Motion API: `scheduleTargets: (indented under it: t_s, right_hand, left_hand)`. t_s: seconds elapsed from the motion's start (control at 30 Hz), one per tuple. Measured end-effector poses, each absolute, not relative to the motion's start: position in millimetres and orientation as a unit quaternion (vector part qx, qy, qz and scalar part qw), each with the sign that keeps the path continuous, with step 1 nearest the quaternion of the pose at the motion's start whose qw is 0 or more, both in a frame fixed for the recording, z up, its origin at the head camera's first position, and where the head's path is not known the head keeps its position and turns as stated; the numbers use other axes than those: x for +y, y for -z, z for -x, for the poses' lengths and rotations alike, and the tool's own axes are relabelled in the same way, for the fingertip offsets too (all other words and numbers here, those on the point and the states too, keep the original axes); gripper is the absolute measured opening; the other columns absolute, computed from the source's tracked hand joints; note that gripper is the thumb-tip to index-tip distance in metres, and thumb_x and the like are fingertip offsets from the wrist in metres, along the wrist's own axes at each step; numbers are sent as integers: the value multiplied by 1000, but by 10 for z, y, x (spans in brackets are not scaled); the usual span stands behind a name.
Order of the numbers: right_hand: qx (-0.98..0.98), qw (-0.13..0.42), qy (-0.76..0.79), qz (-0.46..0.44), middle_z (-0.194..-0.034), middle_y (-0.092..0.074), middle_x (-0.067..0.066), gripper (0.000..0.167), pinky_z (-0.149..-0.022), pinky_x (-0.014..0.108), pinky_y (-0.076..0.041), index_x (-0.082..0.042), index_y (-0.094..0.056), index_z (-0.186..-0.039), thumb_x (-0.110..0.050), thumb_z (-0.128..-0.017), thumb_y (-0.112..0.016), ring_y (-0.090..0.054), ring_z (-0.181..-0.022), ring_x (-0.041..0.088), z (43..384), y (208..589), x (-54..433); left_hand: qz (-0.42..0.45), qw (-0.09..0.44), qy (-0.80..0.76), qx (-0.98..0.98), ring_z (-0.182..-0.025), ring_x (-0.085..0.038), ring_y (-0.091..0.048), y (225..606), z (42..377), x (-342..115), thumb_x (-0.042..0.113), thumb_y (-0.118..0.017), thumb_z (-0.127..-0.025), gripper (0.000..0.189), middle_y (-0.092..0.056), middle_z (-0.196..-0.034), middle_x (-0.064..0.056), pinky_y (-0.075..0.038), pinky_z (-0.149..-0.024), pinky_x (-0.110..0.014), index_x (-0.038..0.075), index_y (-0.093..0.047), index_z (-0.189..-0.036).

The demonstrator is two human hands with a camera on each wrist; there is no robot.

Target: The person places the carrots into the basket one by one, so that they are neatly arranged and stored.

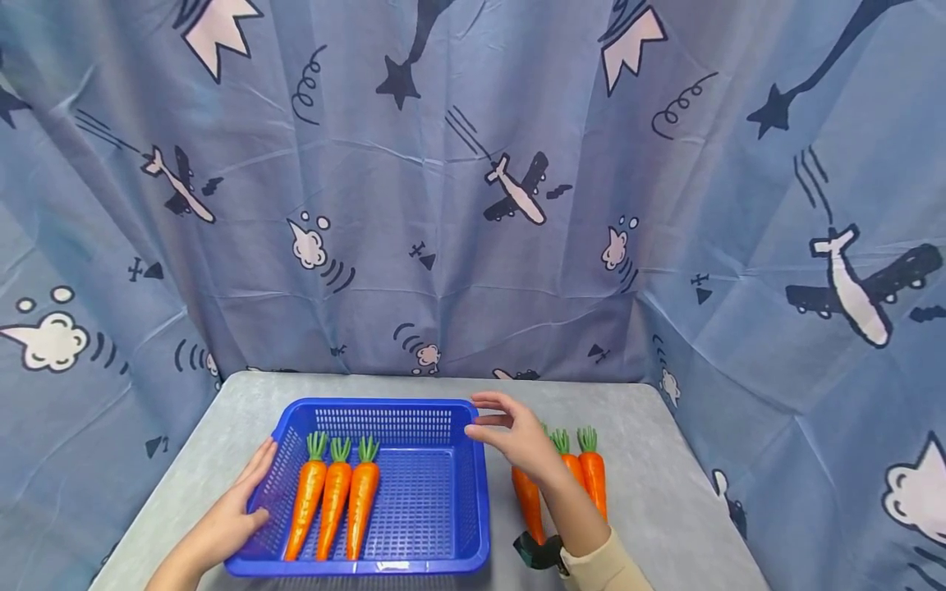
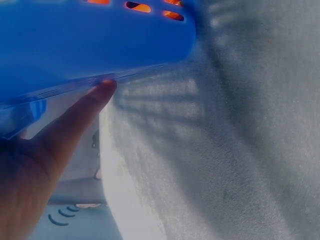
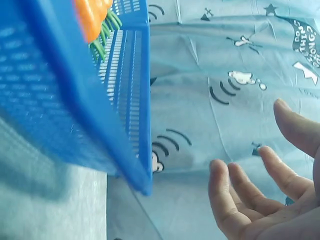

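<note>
Rests the left hand (image 1: 232, 515) along the nine o'clock side of a rectangular blue plastic basket with slotted walls (image 1: 384, 403), fingers straight against the outer wall, clamped on nothing; touches the edge with one fingertip in the left wrist view. Holds the right hand (image 1: 521, 431) by the two o'clock corner of the basket, fingers lightly curved and apart from the thumb, gripping nothing, clear of the rim in the right wrist view. Has three glossy orange carrots with green tops (image 1: 335, 499) inside the basket, side by side from near the centre toward nine o'clock, tops toward twelve, tips toward about half past six. Has three more orange carrots (image 1: 594, 476) outside it at three o'clock, on a pale grey table (image 1: 687, 484), partly hidden by the right forearm (image 1: 569, 509). Wears a cream sleeve (image 1: 609, 566) on that arm. Faces a blue fabric curtain with printed aeroplanes and stars (image 1: 458, 271) at twelve o'clock
</note>
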State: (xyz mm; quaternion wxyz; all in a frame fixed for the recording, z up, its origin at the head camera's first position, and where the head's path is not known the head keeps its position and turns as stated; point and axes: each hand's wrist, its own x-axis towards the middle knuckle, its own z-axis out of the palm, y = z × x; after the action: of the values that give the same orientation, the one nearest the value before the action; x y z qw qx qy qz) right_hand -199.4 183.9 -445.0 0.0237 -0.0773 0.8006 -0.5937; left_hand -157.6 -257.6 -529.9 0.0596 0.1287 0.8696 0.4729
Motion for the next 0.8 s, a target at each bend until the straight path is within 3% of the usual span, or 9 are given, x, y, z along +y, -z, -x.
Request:
scheduleTargets:
  t_s: [0.07, 0.17, 0.2, 0.27, 0.37, 0.47, 0.57, 0.7, 0.8]
  right_hand:
    - [799, 7, 597, 74, -140, -60, 12, 52, -98, 53, -53, -18, -63, -134, -26, -86, -79, -63, -121, 37, 1981, 4458, 1896]
    - [795, -16, 602, 70, -138, -61, 10, 50, -97, 49, -54, -17, -63, -133, -23, -86, -79, -63, -121, 35, 1974, 4472, 1985]
    - [796, -22, 601, 69, -138, -61, 10, 50, -96, 47, -55, -17, -63, -133, -22, -86, -79, -63, -121, 34, 1973, 4477, 2018]
    - [799, -32, 596, 68, -137, -61, 8, 49, -94, 43, -56, -17, -63, -133, -23, -87, -79, -63, -121, 32, 1968, 4489, 2089]
    - [806, -37, 587, 69, -138, -60, 8, 50, -92, 38, -57, -17, -63, -133, -24, -86, -79, -63, -122, 32, 1955, 4519, 2208]
    - [810, -33, 582, 58, -139, -60, 9, 51, -89, 35, -58, -17, -62, -134, -25, -87, -79, -62, -123, 32, 1920, 4559, 2331]
    - [816, -29, 576, 34, -139, -59, 8, 50, -89, 36, -57, -18, -62, -134, -26, -87, -78, -61, -124, 32, 1874, 4614, 2452]
    - [818, -28, 575, 8, -139, -60, 7, 49, -93, 35, -56, -18, -62, -133, -27, -88, -78, -60, -125, 32, 1816, 4709, 2595]
    - [816, -30, 577, -10, -140, -59, 7, 52, -93, 33, -56, -18, -61, -135, -30, -87, -78, -59, -126, 32, 1780, 4780, 2708]
  left_hand:
    - [-128, 59, -473, 870, -152, -47, 4, 5291, 1578, -2581, -11, -56, -80, 94, 2, -169, -20, -1, -102, -4, 7, -15, -162]
    - [-125, 63, -470, 871, -151, -53, 2, 5279, 1588, -2587, -12, -56, -79, 95, 2, -169, -21, -3, -119, -32, 7, -14, -162]
    - [-123, 64, -469, 872, -150, -54, 1, 5277, 1591, -2587, -12, -56, -79, 95, 2, -169, -21, -4, -119, -44, 7, -14, -162]
    - [-120, 67, -467, 873, -150, -54, 1, 5275, 1594, -2586, -12, -56, -80, 95, 3, -169, -21, -3, -116, -52, 7, -14, -162]
    - [-124, 61, -471, 871, -154, -45, 3, 5282, 1589, -2578, -12, -56, -80, 94, 2, -169, -21, -2, -116, -23, 7, -14, -162]
    - [-133, 50, -475, 868, -155, -18, 6, 5296, 1582, -2567, -11, -55, -80, 93, 1, -169, -22, -2, -99, 1, 6, -15, -162]
    - [-137, 46, -476, 868, -152, -7, 6, 5307, 1579, -2560, -11, -55, -80, 93, 0, -169, -22, -4, -95, 4, 7, -15, -162]
    - [-133, 52, -479, 866, -154, -19, 5, 5308, 1574, -2561, -10, -56, -81, 93, 1, -169, -21, -5, -95, 3, 7, -15, -162]
    - [-142, 40, -478, 866, -151, -2, 5, 5312, 1578, -2556, -11, -55, -80, 93, -1, -169, -22, -6, -95, 4, 6, -16, -162]
